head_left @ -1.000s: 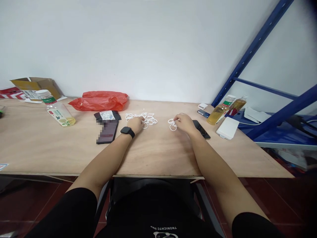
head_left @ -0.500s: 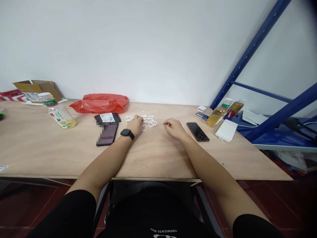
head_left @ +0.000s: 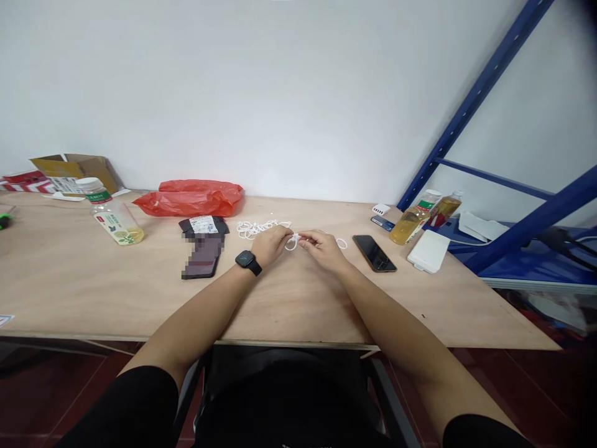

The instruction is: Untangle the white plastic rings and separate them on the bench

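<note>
Between my two hands, a small white ring is held above the table. My left hand, with a black watch on the wrist, pinches it from the left. From the right, my right hand grips the same ring with thumb and fingers. Several white rings lie in a loose pile beyond and left of my left hand. Another white ring rests on the table just right of my right hand.
Left on the wooden table are a tilted bottle, a red plastic bag, a black packet and a partly pixelated dark phone. Rightward lie a phone, a white case and bottles.
My left hand has moved right from the pile and now holds a white ring. My right hand has closed on it too. A ring beside my right hand has come into view.
</note>
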Demonstrator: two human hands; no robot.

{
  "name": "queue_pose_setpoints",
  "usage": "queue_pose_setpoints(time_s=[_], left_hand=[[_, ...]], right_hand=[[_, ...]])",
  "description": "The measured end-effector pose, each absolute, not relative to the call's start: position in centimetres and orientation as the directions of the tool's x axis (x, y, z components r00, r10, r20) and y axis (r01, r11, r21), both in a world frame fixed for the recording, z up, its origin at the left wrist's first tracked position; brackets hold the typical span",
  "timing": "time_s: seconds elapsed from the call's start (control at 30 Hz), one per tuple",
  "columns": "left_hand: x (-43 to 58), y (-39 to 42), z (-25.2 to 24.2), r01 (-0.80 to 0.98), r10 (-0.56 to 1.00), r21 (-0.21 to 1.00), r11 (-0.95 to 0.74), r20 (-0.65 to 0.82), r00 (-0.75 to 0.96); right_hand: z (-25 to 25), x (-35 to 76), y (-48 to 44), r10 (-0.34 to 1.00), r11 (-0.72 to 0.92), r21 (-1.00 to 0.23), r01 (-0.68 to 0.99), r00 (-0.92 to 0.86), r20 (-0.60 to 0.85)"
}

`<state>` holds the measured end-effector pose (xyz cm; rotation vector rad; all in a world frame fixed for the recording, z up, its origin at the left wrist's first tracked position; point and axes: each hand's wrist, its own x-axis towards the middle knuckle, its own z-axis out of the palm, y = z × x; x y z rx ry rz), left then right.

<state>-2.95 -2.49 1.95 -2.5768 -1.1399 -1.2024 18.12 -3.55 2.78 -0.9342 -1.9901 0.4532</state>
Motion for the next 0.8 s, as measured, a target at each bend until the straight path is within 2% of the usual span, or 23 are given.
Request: queue_pose_setpoints(time_s=[0.13, 0.37, 0.57, 0.8], left_hand=[[-2.5, -2.7, 1.6, 0.626, 0.598, 0.234, -0.744, 0.653, 0.466], [-2.3, -2.6, 1.2, 0.606, 0.606, 0.263, -0.751, 0.639, 0.474], [-2.4, -2.7, 1.7, 0.597, 0.639, 0.316, -0.738, 0.611, 0.466], [-2.9, -2.6, 1.8, 0.610, 0.710, 0.403, -0.682, 0.563, 0.423]], right_hand=[[2.6, 17.9, -3.6, 0.780, 0.625, -0.670, 0.401, -0.292, 0.553], [3.2, 17.5, -4.1, 0.782, 0.623, -0.667, 0.408, -0.329, 0.529], [3.3, 18.0, -3.7, 0.817, 0.573, -0.732, 0.369, -0.335, 0.470], [3.7, 18.9, -3.3, 0.787, 0.617, -0.635, 0.465, -0.342, 0.514]])
